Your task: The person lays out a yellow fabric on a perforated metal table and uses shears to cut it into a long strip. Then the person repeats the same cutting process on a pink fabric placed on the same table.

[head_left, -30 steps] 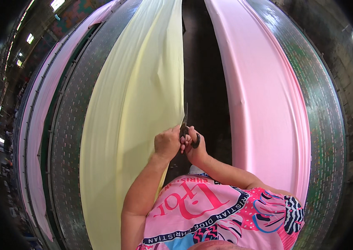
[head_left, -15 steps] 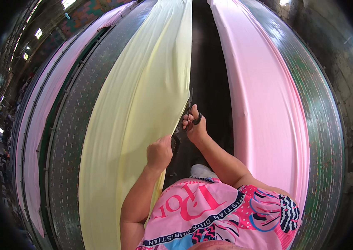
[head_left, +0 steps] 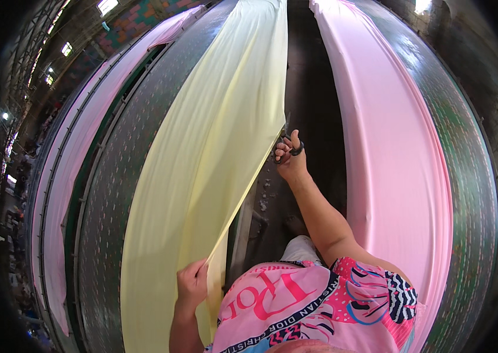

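Observation:
A long pale yellow fabric [head_left: 202, 159] runs away from me over the table on the left. My left hand [head_left: 192, 282] pinches its right edge close to my body and pulls that edge taut on a slant. Farther off, my right hand [head_left: 289, 154] holds dark-handled scissors [head_left: 298, 147], fingers through the loops. Their blades point away from me and meet the fabric's edge, where the slanted edge forms a corner. How wide the blades stand apart is too small to tell.
A pink fabric [head_left: 390, 153] covers part of the speckled table [head_left: 467, 176] on my right. Another pink strip [head_left: 78, 159] lies beyond the left table [head_left: 119, 147]. Between the tables is a dark aisle floor [head_left: 314, 100] with small scraps [head_left: 264, 203].
My left hand has drawn back toward my body, still gripping the fabric edge, so a longer stretch is taut. The scissors remain at the edge, slightly farther up in view.

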`<act>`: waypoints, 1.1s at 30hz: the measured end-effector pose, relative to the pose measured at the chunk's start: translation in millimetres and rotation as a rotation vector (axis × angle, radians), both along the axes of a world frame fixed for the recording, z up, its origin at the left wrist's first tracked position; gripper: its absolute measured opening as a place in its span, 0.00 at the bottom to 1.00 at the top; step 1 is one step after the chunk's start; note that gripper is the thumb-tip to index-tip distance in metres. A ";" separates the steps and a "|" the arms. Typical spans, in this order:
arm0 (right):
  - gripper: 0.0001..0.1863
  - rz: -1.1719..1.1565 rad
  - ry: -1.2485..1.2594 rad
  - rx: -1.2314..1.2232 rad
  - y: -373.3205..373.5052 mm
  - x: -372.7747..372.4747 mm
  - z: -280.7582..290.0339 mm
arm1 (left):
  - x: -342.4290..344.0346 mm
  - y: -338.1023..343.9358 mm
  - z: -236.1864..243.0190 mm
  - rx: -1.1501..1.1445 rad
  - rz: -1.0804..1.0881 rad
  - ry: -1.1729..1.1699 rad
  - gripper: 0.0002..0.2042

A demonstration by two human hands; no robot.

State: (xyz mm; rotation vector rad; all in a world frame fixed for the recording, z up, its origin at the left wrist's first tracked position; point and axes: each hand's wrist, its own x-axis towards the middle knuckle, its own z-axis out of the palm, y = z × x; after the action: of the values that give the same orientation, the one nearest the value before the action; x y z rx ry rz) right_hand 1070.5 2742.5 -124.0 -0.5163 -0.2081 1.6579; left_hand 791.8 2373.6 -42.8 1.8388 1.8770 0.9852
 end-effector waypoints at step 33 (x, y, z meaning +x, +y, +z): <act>0.31 0.196 -0.308 0.017 260.1 76.1 28.3 | -38.8 90.3 -63.4 -0.451 0.211 0.210 0.10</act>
State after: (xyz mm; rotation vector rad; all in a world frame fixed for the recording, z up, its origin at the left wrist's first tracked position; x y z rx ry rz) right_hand 1146.6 3002.6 -95.7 -0.7577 -0.5118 1.7584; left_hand 753.0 2464.0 -106.2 1.5447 2.2289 0.3834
